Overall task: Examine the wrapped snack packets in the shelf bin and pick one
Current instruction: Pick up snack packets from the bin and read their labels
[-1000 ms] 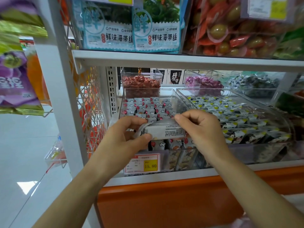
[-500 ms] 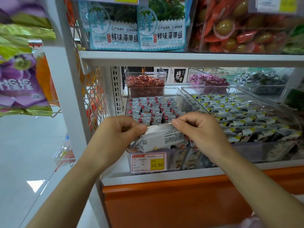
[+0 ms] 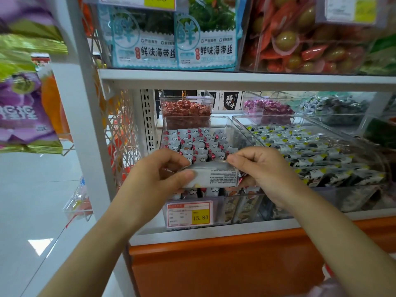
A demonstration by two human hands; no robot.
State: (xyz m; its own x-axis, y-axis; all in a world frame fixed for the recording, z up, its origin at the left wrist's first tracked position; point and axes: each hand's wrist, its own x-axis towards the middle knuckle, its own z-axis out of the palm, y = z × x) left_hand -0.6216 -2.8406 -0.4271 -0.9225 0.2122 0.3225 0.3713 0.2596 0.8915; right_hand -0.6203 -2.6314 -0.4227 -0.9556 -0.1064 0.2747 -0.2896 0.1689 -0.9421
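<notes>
One packet point(image 3: 216, 175), long axis left-to-right, printed face toward the camera, held just above the bin point(image 3: 220, 209) front; left hand point(image 3: 154, 181) and right hand point(image 3: 263, 174), fingers curled, pinch its opposite ends.

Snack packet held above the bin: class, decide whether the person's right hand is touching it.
Touching. The head view shows the right hand pinching the snack packet by its right end, with no gap between them.

White shelf point(image 3: 192, 235), clear bin point(image 3: 218, 211) of grey packets point(image 3: 199, 142) at left front edge, wider bin point(image 3: 321, 200) just beside, small tubs point(image 3: 205, 99) at back.
</notes>
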